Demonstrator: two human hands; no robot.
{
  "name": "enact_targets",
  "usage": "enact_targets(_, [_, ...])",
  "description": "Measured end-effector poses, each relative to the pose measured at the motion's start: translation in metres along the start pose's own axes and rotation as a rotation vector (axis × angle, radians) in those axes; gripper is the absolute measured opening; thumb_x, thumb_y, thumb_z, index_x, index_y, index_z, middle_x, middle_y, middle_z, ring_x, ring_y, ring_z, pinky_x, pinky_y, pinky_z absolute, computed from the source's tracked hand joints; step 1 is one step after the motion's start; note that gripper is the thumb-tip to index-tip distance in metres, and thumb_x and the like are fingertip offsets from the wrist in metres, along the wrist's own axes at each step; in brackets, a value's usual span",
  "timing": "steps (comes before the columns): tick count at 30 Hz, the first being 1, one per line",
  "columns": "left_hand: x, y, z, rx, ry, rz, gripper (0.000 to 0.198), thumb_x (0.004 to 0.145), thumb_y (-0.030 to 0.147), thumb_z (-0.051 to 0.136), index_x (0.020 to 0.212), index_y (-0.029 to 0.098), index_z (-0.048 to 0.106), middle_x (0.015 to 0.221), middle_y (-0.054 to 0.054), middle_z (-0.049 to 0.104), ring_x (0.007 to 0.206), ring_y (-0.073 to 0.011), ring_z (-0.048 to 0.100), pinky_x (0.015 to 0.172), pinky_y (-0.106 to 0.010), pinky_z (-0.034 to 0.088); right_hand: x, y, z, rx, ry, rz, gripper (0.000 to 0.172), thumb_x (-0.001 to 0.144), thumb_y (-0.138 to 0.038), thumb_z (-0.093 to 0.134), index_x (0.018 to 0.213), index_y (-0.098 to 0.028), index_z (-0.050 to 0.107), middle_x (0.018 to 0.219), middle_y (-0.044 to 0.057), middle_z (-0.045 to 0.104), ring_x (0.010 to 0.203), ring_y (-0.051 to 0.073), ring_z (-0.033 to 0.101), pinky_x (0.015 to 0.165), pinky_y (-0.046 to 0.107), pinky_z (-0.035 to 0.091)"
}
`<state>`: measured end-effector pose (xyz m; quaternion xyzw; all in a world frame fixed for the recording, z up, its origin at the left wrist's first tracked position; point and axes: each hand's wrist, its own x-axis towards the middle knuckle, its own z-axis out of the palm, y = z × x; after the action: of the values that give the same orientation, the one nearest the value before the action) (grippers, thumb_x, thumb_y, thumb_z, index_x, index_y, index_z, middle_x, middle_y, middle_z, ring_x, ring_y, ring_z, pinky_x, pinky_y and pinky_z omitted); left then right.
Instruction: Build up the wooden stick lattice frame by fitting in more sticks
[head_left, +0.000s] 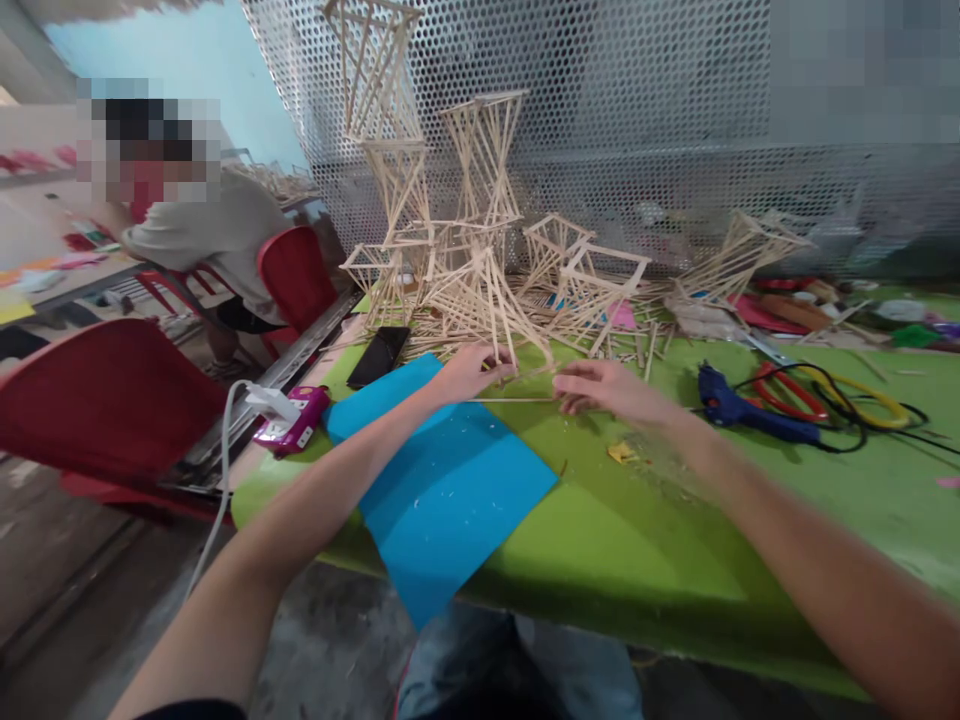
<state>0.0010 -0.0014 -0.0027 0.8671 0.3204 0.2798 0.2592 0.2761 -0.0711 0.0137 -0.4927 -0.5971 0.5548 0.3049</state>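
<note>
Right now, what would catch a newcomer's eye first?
The stick towers rising at the back of the green table. In front, the left hand and right hand hold a thin stick between them, above a blue sheet; a blue glue gun lies right.

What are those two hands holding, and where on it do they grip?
A thin wooden stick, held level over the green table. The left hand pinches one end and the right hand the other.

Prob. a craft workshop: stick towers [457,230], glue gun [739,410], mesh wall [637,90].
</note>
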Motion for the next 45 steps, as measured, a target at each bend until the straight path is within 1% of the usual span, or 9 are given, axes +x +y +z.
enact_targets(3, [0.001, -0.009, -0.006, 0.096, -0.009, 0.008, 0.033, 0.101, 0.047, 0.055, 0.099, 0.019, 0.073, 0.088, -0.005, 0.075, 0.078, -0.0168, 0.067, 0.07, -0.026, 0.049, -0.001, 0.0, -0.024, -0.371, 0.131, -0.101, 0.042, 0.085, -0.058, 0.079, 0.082, -0.017, 0.069, 0.071, 0.006, 0.074, 0.058, 0.016, 0.068, 0.058, 0.029, 0.053])
enact_targets(9, [0.003, -0.022, -0.012, 0.301, -0.023, 0.046, 0.031, 0.102, 0.043, 0.052, 0.1, 0.019, 0.073, 0.091, -0.007, 0.073, 0.083, -0.0199, 0.066, 0.076, -0.03, 0.049, -0.002, 0.0, -0.034, -0.699, 0.408, -0.428, 0.036, 0.097, -0.054, 0.064, 0.082, -0.021, 0.066, 0.063, 0.0, 0.066, 0.054, 0.015, 0.058, 0.058, 0.028, 0.041])
enact_targets(19, [-0.002, -0.011, -0.016, 0.309, -0.051, 0.023, 0.044, 0.099, 0.057, 0.057, 0.112, 0.018, 0.073, 0.107, -0.011, 0.075, 0.09, -0.021, 0.069, 0.079, -0.03, 0.052, -0.007, 0.0, -0.019, -0.758, 0.351, -0.485, 0.032, 0.099, -0.051, 0.065, 0.091, -0.023, 0.079, 0.063, -0.001, 0.068, 0.047, 0.013, 0.05, 0.053, 0.029, 0.035])
enact_targets(22, [-0.009, -0.004, -0.028, 0.321, 0.039, 0.094, 0.041, 0.096, 0.053, 0.062, 0.115, 0.019, 0.073, 0.113, -0.011, 0.076, 0.097, -0.0218, 0.069, 0.087, -0.032, 0.054, -0.008, 0.0, -0.019, -0.772, 0.309, -0.539, 0.03, 0.099, -0.049, 0.066, 0.092, -0.025, 0.081, 0.071, 0.001, 0.074, 0.053, 0.014, 0.055, 0.057, 0.03, 0.038])
enact_targets(25, [-0.016, 0.006, -0.038, 0.291, 0.202, 0.204, 0.026, 0.099, 0.04, 0.058, 0.1, 0.019, 0.074, 0.098, -0.008, 0.077, 0.085, -0.0174, 0.069, 0.083, -0.031, 0.055, -0.011, -0.002, -0.016, -0.723, 0.254, -0.601, 0.024, 0.097, -0.047, 0.069, 0.093, -0.027, 0.083, 0.088, 0.002, 0.081, 0.07, 0.018, 0.068, 0.069, 0.032, 0.047])
enact_targets(29, [-0.021, 0.021, -0.034, 0.307, 0.345, 0.394, 0.018, 0.098, 0.033, 0.061, 0.094, 0.021, 0.074, 0.091, -0.007, 0.076, 0.081, -0.0155, 0.069, 0.08, -0.031, 0.057, -0.018, -0.008, -0.001, -0.631, 0.201, -0.612, 0.02, 0.097, -0.044, 0.07, 0.094, -0.03, 0.085, 0.091, 0.0, 0.083, 0.073, 0.018, 0.072, 0.071, 0.033, 0.051])
enact_targets(33, [-0.023, 0.03, -0.015, 0.355, 0.362, 0.507, 0.017, 0.097, 0.037, 0.066, 0.104, 0.026, 0.078, 0.098, -0.005, 0.079, 0.096, -0.0178, 0.075, 0.092, -0.034, 0.06, -0.027, -0.013, 0.018, -0.498, 0.149, -0.63, 0.024, 0.091, -0.053, 0.076, 0.091, -0.031, 0.085, 0.095, 0.001, 0.083, 0.076, 0.02, 0.074, 0.074, 0.034, 0.056])
enact_targets(39, [-0.028, 0.036, -0.008, 0.35, 0.375, 0.605, 0.026, 0.094, 0.046, 0.073, 0.113, 0.03, 0.079, 0.102, -0.004, 0.081, 0.095, -0.0171, 0.076, 0.089, -0.032, 0.061, -0.029, -0.009, 0.031, -0.326, 0.139, -0.705, 0.039, 0.077, -0.065, 0.084, 0.093, -0.029, 0.084, 0.099, 0.004, 0.082, 0.066, 0.017, 0.067, 0.066, 0.033, 0.057])
enact_targets(45, [-0.026, 0.041, -0.006, 0.349, 0.292, 0.546, 0.024, 0.096, 0.051, 0.071, 0.104, 0.031, 0.08, 0.101, -0.003, 0.08, 0.089, -0.0154, 0.075, 0.087, -0.032, 0.061, -0.024, -0.006, 0.034, -0.307, 0.138, -0.669, 0.055, 0.073, -0.076, 0.08, 0.098, -0.027, 0.084, 0.085, 0.004, 0.079, 0.067, 0.018, 0.067, 0.066, 0.032, 0.056])
